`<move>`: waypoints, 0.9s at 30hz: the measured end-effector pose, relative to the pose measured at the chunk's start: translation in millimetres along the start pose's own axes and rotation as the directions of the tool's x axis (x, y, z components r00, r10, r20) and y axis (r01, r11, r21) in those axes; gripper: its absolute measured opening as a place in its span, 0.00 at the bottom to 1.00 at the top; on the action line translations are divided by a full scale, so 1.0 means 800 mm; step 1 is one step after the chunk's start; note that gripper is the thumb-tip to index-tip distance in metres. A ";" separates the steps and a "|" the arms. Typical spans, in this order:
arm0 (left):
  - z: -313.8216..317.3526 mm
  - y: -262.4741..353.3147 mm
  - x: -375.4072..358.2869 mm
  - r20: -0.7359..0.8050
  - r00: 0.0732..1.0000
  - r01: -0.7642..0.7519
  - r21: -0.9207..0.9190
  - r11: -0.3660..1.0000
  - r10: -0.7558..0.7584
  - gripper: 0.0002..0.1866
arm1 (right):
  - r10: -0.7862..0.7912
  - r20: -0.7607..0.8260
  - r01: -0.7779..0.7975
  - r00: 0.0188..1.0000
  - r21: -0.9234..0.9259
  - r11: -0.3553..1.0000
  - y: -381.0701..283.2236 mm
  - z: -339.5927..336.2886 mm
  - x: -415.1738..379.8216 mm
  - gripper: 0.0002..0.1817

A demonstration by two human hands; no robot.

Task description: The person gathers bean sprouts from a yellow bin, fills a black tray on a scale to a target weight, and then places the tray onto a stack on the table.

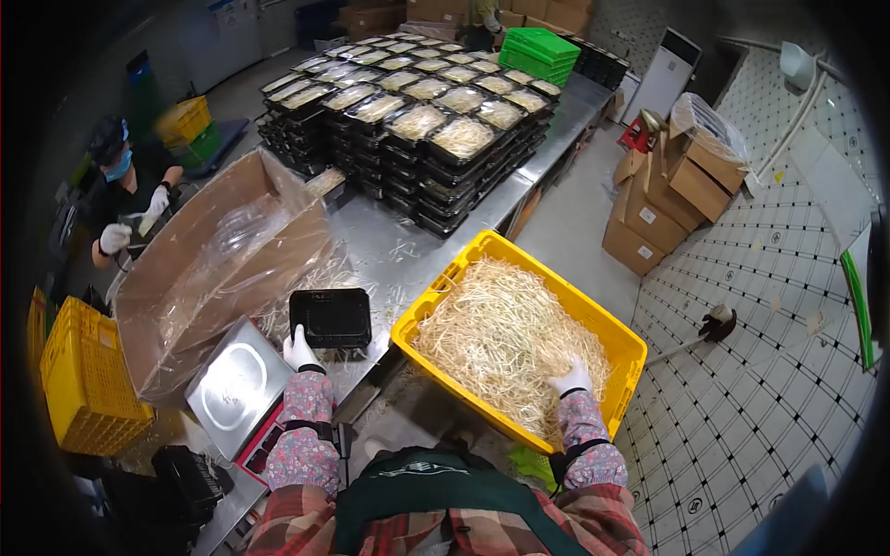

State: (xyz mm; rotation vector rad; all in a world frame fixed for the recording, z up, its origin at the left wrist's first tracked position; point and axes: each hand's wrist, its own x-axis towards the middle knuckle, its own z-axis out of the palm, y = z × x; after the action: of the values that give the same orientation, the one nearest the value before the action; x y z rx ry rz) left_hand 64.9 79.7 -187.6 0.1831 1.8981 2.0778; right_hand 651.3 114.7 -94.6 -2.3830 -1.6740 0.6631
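Note:
My left hand [299,353], in a white glove, grips the near left edge of a black plastic tray [330,318], which has nothing in it. In a yellow crate [593,318] to the right lies a big heap of pale bean sprouts [491,343]. My right hand [572,376], also gloved, is down in the sprouts at the crate's right side, its fingers curled and partly hidden among the strands. Left of the tray stands a weighing scale [238,375] with a bare metal plate.
Stacked filled trays [426,120] cover the metal table's far part. A cardboard box [218,269] with plastic lining leans at left, near a masked co-worker [130,185]. Yellow crates [88,380] and black trays [190,477] sit at lower left; cartons [672,199] stand at right.

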 end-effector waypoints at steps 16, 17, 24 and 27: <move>-0.076 0.312 -0.003 0.108 0.544 -0.830 0.213 0.515 0.832 0.31 | -0.699 0.104 0.705 0.707 -0.170 0.688 -0.437 0.000 -0.138 0.53; -0.080 0.330 -0.017 0.172 0.490 -0.863 0.233 0.448 0.855 0.34 | -0.737 0.166 0.751 0.656 -0.248 0.612 -0.472 0.014 -0.154 0.52; -0.119 0.297 -0.046 0.602 0.484 -0.859 0.466 0.213 0.635 0.31 | -0.956 0.252 0.958 0.152 -0.276 0.079 -0.634 0.128 -0.257 0.24; -0.159 0.242 -0.017 0.385 0.740 -0.668 0.323 0.671 0.552 0.27 | -0.977 0.173 0.985 -0.121 -0.104 -0.140 -0.669 0.152 -0.302 0.26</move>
State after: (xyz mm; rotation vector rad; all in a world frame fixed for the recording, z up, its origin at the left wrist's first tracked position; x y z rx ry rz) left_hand 10.3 -57.6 -8.3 1.3166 2.3164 1.7727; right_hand 73.1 71.1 59.4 -0.3114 -2.8673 0.1325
